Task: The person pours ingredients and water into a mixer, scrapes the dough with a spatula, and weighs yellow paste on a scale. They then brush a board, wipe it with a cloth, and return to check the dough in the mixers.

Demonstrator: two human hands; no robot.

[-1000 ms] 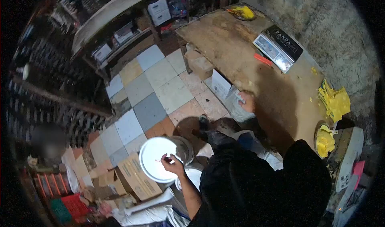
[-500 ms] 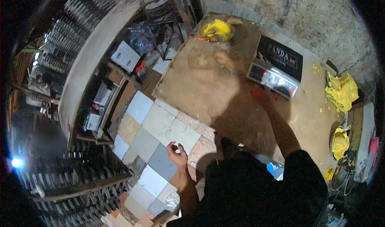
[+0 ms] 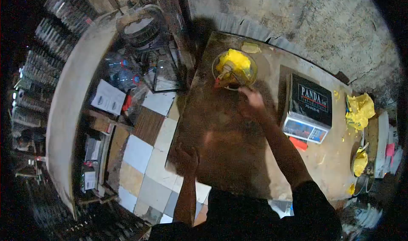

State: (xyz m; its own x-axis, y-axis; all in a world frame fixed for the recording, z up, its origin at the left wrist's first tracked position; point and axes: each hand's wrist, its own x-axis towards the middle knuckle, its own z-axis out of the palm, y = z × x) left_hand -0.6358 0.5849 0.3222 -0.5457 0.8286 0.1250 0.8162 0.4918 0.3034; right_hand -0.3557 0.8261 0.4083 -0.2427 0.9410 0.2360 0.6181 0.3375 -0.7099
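My right hand (image 3: 254, 99) reaches over the table with its fingers stretched toward the near rim of a round bowl (image 3: 251, 80); nothing shows in its grasp. Inside the bowl lies a mound of bright yellow, paste-like material (image 3: 238, 60). A small tool with a reddish end (image 3: 219, 80) leans across the bowl's left side. In shadow at the table's left edge, my left hand (image 3: 187, 159) hovers with fingers loosely apart, holding nothing I see. Right of my right forearm stands a black-topped PANDA scale (image 3: 312, 100) with a lit display.
A red object (image 3: 298, 143) lies at the scale's front. Crumpled yellow plastic (image 3: 360, 111) and a yellow-filled container (image 3: 360, 162) are at the right edge. Behind the bowl sits a pale yellowish block (image 3: 250, 48). A curved counter (image 3: 78, 92) and tiled floor (image 3: 158, 194) lie to the left.
My right hand has moved from in front of the scale leftward and away from me to the bowl. My left hand has come forward to the table edge. The view has shifted.
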